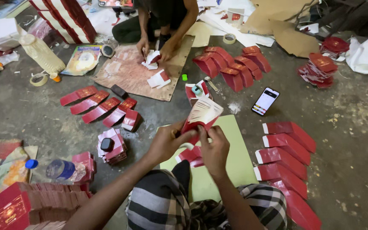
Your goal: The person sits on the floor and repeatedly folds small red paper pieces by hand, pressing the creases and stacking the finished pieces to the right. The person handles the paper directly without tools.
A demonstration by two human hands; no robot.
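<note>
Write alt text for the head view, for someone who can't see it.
Both hands, left hand and right hand, hold a red and white folded paper piece above a light green board on the floor. Rows of red folded pieces lie around; opposite, another person's hands work on a brown board.

Held up between left hand (167,142) and right hand (215,150): a red folded paper packet (202,116), pale printed inside. Laid in a column at right on the floor, flat red packets (287,158) with white ends. Near them, a smartphone (265,101), screen lit white. At upper left, a colourful printed sheet (83,59).
</note>
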